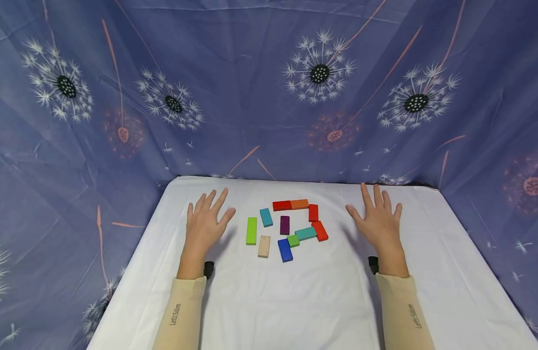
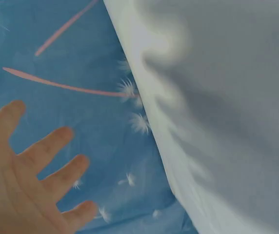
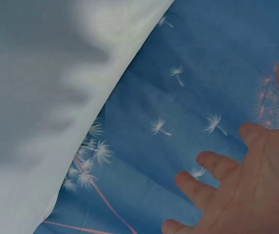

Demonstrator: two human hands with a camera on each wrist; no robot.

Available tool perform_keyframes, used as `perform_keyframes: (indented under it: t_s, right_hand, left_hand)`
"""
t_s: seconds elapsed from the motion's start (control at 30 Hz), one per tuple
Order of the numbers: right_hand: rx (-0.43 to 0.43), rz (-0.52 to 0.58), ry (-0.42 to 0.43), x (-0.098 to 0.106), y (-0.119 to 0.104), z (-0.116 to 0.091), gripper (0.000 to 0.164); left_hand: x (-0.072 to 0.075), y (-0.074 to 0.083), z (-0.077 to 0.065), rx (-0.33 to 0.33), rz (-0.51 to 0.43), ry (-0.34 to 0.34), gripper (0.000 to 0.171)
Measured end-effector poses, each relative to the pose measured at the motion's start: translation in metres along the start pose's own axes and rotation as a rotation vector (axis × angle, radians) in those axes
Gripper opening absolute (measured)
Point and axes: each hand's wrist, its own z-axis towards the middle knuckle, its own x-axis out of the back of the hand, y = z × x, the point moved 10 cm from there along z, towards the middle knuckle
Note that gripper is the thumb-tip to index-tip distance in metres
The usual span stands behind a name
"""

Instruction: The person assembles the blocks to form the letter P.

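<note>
Both hands hover over the white table with fingers spread, holding nothing. The left hand (image 1: 204,228) is nearest a long lime-green block (image 1: 251,231); the right hand (image 1: 377,223) is right of the blocks. Beside the green one lie a teal block (image 1: 266,217), a beige block (image 1: 264,246) and a purple block (image 1: 284,225). Around the purple one curves a line of touching blocks: a red block (image 1: 282,205), an orange block (image 1: 299,204), two more red ones, a turquoise block (image 1: 306,234), a small green block (image 1: 293,240) and a blue block (image 1: 285,250).
A white cloth covers the table (image 1: 286,301). Behind it and at both sides hangs a blue curtain (image 1: 251,97) with dandelion prints. Both wrist views show spread fingers above the cloth edge, with hand shadows on the cloth.
</note>
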Motion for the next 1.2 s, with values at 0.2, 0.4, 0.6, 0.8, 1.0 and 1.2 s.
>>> perform_keyframes:
  t_s: [0.2, 0.4, 0.6, 0.8, 1.0, 1.2]
  right_hand:
    - [0.007, -0.012, 0.007, 0.003, -0.019, 0.003, 0.091]
    - [0.025, -0.012, 0.034, 0.005, -0.036, 0.006, 0.091]
    - [0.033, 0.008, 0.014, 0.001, -0.053, 0.009, 0.092]
    - [0.058, 0.029, 0.011, -0.004, -0.074, 0.009, 0.095]
    - [0.114, 0.06, -0.01, -0.014, -0.093, 0.009, 0.096]
    - [0.149, 0.087, -0.085, -0.024, -0.107, 0.009, 0.102]
  left_hand:
    - [-0.002, 0.005, -0.004, 0.022, -0.067, -0.009, 0.072]
    - [-0.007, 0.009, -0.006, 0.048, -0.23, -0.066, 0.073]
    - [-0.014, 0.018, -0.007, 0.043, -0.346, -0.102, 0.068]
    - [-0.025, 0.021, -0.007, 0.065, -0.438, -0.132, 0.062]
    - [-0.047, 0.017, -0.009, 0.115, -0.595, -0.192, 0.058]
    - [-0.066, 0.014, -0.011, 0.162, -0.669, -0.282, 0.062]
